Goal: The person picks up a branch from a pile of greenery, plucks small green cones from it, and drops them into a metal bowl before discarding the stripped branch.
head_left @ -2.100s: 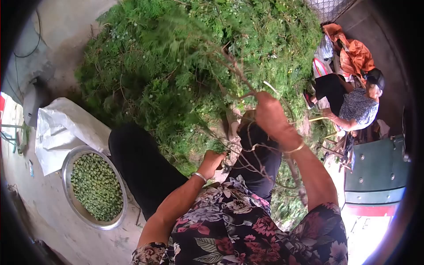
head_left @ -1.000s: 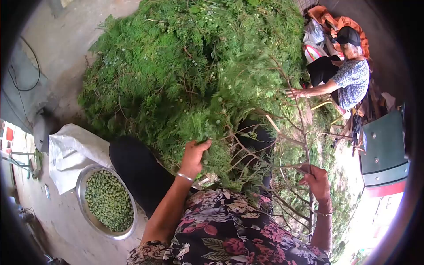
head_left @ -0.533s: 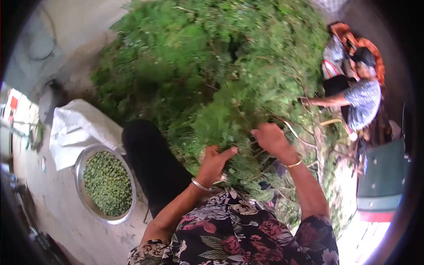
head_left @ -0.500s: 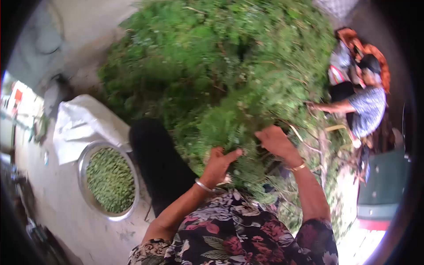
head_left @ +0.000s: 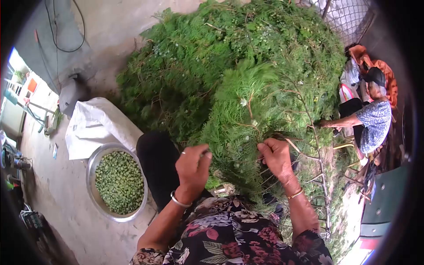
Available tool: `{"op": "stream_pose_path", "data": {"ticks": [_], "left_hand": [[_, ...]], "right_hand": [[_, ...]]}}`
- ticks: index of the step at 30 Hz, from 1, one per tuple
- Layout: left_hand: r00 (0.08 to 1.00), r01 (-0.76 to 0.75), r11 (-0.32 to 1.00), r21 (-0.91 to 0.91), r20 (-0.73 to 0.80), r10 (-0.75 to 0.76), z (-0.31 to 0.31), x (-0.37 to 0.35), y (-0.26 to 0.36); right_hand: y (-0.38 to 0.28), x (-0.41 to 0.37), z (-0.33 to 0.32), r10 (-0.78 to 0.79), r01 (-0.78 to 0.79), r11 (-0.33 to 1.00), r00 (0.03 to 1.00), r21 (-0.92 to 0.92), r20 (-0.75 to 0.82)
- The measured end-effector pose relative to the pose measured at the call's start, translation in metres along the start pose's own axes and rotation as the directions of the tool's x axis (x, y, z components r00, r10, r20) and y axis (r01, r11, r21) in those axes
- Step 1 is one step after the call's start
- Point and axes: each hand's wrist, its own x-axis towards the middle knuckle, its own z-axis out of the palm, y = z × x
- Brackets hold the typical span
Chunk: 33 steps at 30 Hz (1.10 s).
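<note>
My right hand (head_left: pixel 277 158) is closed round the stem end of a leafy evergreen branch (head_left: pixel 236 117), whose flat, feathery green sprays spread up and to the left over my lap. To the left of these sprays, my left hand (head_left: pixel 193 168) is raised with its fingers curled in and the thumb close to them; whatever lies inside, if anything, is hidden. By my left knee, a metal basin (head_left: pixel 91 183) holds a heap of small round green cones (head_left: pixel 120 183).
A large pile of cut evergreen branches (head_left: pixel 176 66) rises in front of me. White sacking (head_left: pixel 95 126) lies behind the basin on the concrete floor (head_left: pixel 66 194). At right, another person (head_left: pixel 373 117) sits reaching into the branches. A bare, forked stick (head_left: pixel 322 176) stands out beside my right arm.
My left hand has drawn away from the branch, left toward the basin side. My right hand stays at the branch. The view has shifted slightly.
</note>
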Motion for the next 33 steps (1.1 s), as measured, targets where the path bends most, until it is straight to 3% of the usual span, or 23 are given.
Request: {"op": "stream_pose_path", "data": {"ticks": [1, 2, 4, 6, 8, 9, 10, 12, 14, 16, 17, 19, 20, 22, 23, 25, 26, 28, 29, 30, 32, 33], "left_hand": [[0.997, -0.008, 0.992, -0.128, 0.071, 0.017, 0.0, 0.002, 0.011], [0.997, -0.009, 0.991, -0.13, 0.076, 0.019, 0.006, 0.002, 0.016], [0.985, -0.031, 0.958, -0.285, 0.156, 0.079, 0.021, 0.003, 0.027], [0.981, -0.026, 0.966, -0.258, 0.178, 0.074, 0.042, 0.0, 0.025], [0.918, 0.347, 0.908, -0.236, 0.284, -0.278, 0.055, 0.001, 0.028], [0.886, 0.422, 0.862, -0.28, 0.328, -0.328, 0.058, 0.004, 0.026], [0.885, 0.421, 0.863, -0.279, 0.334, -0.323, 0.062, 0.002, 0.021], [0.95, 0.277, 0.898, -0.342, 0.235, -0.203, 0.068, -0.001, 0.01], [0.949, 0.283, 0.897, -0.339, 0.237, -0.21, 0.067, -0.004, 0.008], [0.889, 0.444, 0.817, -0.369, 0.296, -0.349, 0.064, -0.006, 0.006], [0.888, 0.445, 0.817, -0.365, 0.297, -0.351, 0.064, -0.007, 0.005], [0.866, 0.495, 0.761, -0.42, 0.166, -0.472, 0.066, -0.01, 0.002], [0.866, 0.496, 0.762, -0.417, 0.17, -0.471, 0.058, -0.006, -0.006], [0.679, 0.606, 0.388, -0.695, 0.197, -0.707, 0.031, 0.01, -0.032], [0.68, 0.609, 0.389, -0.691, 0.202, -0.705, 0.019, 0.017, -0.031], [0.735, 0.515, 0.161, -0.842, 0.337, -0.588, -0.008, 0.032, -0.01], [0.734, 0.514, 0.164, -0.842, 0.334, -0.591, -0.01, 0.034, -0.003], [0.791, 0.543, 0.143, -0.827, 0.447, -0.418, -0.004, 0.033, 0.013], [0.795, 0.569, 0.197, -0.799, 0.473, -0.379, 0.004, 0.032, 0.018], [0.802, 0.592, 0.321, -0.74, 0.5, -0.326, 0.013, 0.031, 0.024], [0.857, 0.483, 0.704, -0.52, 0.447, -0.257, 0.034, 0.025, 0.022], [0.856, 0.484, 0.703, -0.52, 0.45, -0.256, 0.042, 0.021, 0.021]], "right_hand": [[-0.003, -0.003, 0.001, 0.047, -0.047, 0.999, 0.999, 0.023, 0.001], [-0.004, -0.006, 0.002, 0.095, -0.095, 0.994, 0.995, 0.048, 0.004], [-0.002, -0.011, 0.007, 0.043, -0.042, 0.998, 0.999, 0.039, -0.023], [-0.002, -0.015, 0.011, 0.015, -0.014, 1.0, 0.999, 0.004, -0.038], [0.0, -0.019, 0.013, -0.001, 0.001, 1.0, 0.999, -0.002, -0.041], [0.0, -0.021, 0.015, -0.066, 0.065, 0.998, 0.997, -0.024, -0.04], [0.0, -0.023, 0.016, -0.13, 0.128, 0.991, 0.991, -0.048, -0.039], [0.004, -0.026, 0.018, -0.064, 0.064, 0.998, 0.997, -0.02, -0.03], [0.01, -0.027, 0.021, -0.121, 0.119, 0.991, 0.992, -0.06, -0.03], [0.012, -0.029, 0.021, -0.115, 0.115, 0.99, 0.993, -0.077, 0.001], [0.012, -0.03, 0.023, -0.11, 0.111, 0.991, 0.994, -0.071, 0.01], [0.015, -0.031, 0.024, -0.106, 0.107, 0.992, 0.994, -0.064, 0.018], [0.021, -0.031, 0.026, -0.097, 0.096, 0.995, 0.995, -0.031, -0.035], [0.022, -0.031, 0.025, -0.085, 0.086, 0.996, 0.992, 0.002, -0.088], [0.018, -0.03, 0.023, -0.139, 0.135, 0.989, 0.986, -0.051, -0.092], [0.015, -0.03, 0.021, -0.194, 0.184, 0.977, 0.977, -0.105, -0.09], [0.015, -0.029, 0.021, -0.199, 0.187, 0.973, 0.977, -0.137, -0.081], [0.016, -0.029, 0.024, -0.207, 0.194, 0.967, 0.976, -0.163, -0.066], [0.019, -0.03, 0.027, -0.217, 0.203, 0.963, 0.974, -0.175, -0.062], [0.021, -0.031, 0.029, -0.225, 0.21, 0.959, 0.973, -0.188, -0.058], [0.02, -0.034, 0.032, -0.23, 0.218, 0.958, 0.972, -0.184, -0.044], [0.02, -0.035, 0.033, -0.235, 0.226, 0.957, 0.971, -0.182, -0.031]]}}
